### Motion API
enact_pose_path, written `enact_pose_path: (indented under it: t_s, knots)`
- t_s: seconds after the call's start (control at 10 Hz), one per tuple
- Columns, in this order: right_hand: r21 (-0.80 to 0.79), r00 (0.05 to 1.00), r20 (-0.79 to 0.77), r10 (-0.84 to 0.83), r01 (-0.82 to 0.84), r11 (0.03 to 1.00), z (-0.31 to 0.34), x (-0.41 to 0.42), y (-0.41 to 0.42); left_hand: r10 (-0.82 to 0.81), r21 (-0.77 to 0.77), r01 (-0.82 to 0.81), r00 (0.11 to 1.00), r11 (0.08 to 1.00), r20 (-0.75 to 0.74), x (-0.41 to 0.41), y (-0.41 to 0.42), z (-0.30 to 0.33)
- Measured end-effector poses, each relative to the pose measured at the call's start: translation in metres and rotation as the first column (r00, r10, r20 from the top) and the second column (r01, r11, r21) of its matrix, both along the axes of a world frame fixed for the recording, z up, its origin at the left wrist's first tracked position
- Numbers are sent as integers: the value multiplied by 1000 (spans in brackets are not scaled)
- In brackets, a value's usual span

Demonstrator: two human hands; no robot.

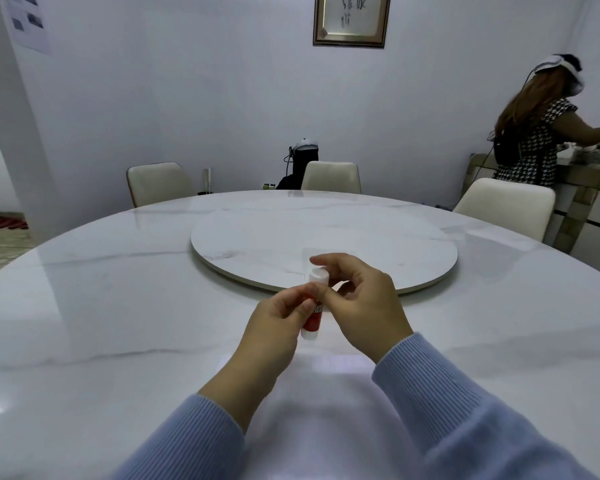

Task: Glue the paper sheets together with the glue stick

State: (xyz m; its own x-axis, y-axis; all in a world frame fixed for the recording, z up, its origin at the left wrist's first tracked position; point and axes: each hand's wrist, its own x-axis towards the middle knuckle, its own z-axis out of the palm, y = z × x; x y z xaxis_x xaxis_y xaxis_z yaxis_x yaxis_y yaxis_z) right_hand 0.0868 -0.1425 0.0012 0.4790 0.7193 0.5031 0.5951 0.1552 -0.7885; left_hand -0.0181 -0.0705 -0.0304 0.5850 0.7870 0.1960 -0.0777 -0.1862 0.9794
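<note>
Soft, cool, even indoor light, pale glare patches on the glossy tabletop (118, 306), faint shadows below the sleeves, wide-angle bending at the edges, slight overall softness, far wall dimmer

fingers hide the middle of the glue stick (311, 320).

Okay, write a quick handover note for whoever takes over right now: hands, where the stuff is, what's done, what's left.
Left hand grips the glue stick by its red body, above the table.
Right hand pinches the white cap; cap is on.
Paper lies on the table near its front edge, below the hands; how many sheets cannot be told.
Done: glue stick picked up.
Left: uncap, spread glue, press sheets together.
</note>
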Motion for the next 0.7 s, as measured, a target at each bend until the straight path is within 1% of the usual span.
enact_pose_path:
  t_s: [0.2,0.4,0.6,0.7]
  knots:
    - [-108,1000,-3,17,-17,994,-16,8,9,77,121,-61,989,991,-128,-1,8,-10]
    - [-96,998,-49,41,-46,994,-20,9,13,108,181,-80,982,980,-154,0,13,-16]
    - [-140,999,-4,36,-37,989,-19,11,11,113,200,-77,978,977,-176,-1,14,-17]
    - [-21,997,-79,-15,13,1000,-6,20,0,186,158,-161,970,974,-155,-6,19,-11]
